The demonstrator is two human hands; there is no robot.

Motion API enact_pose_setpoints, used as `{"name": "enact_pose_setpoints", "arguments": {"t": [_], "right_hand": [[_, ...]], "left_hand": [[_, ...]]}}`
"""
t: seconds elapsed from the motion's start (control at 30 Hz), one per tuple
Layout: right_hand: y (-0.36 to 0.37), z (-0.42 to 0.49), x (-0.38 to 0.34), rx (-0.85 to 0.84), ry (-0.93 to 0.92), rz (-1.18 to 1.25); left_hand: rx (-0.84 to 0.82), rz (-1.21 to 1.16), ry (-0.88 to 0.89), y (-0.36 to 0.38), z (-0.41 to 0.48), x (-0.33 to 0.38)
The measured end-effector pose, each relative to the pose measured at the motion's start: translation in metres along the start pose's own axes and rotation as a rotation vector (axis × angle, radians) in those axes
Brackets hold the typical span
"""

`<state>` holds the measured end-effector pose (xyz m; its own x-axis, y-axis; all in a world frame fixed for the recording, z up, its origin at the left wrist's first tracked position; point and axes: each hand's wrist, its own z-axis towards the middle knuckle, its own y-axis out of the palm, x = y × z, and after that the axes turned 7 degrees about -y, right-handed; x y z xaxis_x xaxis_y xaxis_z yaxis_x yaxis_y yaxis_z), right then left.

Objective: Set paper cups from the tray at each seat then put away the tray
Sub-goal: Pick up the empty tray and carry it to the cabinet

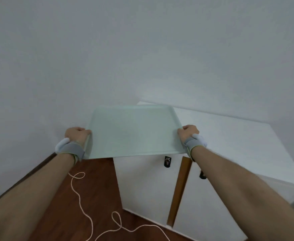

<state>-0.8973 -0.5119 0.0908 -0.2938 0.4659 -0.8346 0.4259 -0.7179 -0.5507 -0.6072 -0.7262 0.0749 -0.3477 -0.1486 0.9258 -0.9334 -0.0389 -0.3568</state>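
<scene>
In the head view, the person holds the tray (134, 131) with both hands, one on each short side. The left hand (77, 134) is clamped on the left edge, with the fingers curled under and the thumb on the rim. The right hand (188, 132) is clamped on the right edge in the same way. Both wrists carry a grey strap.

The tray has no cups on it, so I judge that the setting of cups at the seats is finished and the step in hand is the last one, to put away the tray. The tray is in the air, level or a little tilted toward the person, in front of a plain wall. Its right part is over the top of a white cabinet (229, 136) that has two doors with dark handles and a wooden strip between them.

The next move, as I judge it, calls for lowering the tray flat on the cabinet top, or opening a door for it; which place is meant I cannot tell.

The tray is pale green, rectangular, with rounded corners and a low raised rim. It looks light and stiff. On the wooden floor (94, 171) below lies a thin white cord (81, 200) in loops.
</scene>
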Motion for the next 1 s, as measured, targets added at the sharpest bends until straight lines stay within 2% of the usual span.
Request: {"name": "enact_pose_setpoints", "arguments": {"t": [0.3, 0.47, 0.7, 1.0], "right_hand": [[-0.052, 0.061, 0.049, 0.223, 0.173, -0.006], [-0.069, 0.091, 0.079, 0.352, 0.254, 0.018], [-0.076, 0.116, 0.116, 0.379, 0.346, -0.008], [-0.071, 0.146, 0.146, 0.376, 0.374, 0.011]], "left_hand": [[-0.268, 0.057, 0.056, 0.154, 0.033, 0.04], [-0.333, 0.05, 0.096, 0.226, 0.03, 0.064], [-0.428, 0.115, 0.106, 0.286, 0.023, 0.066], [-0.437, 0.189, 0.058, 0.329, 0.027, 0.051]]}}
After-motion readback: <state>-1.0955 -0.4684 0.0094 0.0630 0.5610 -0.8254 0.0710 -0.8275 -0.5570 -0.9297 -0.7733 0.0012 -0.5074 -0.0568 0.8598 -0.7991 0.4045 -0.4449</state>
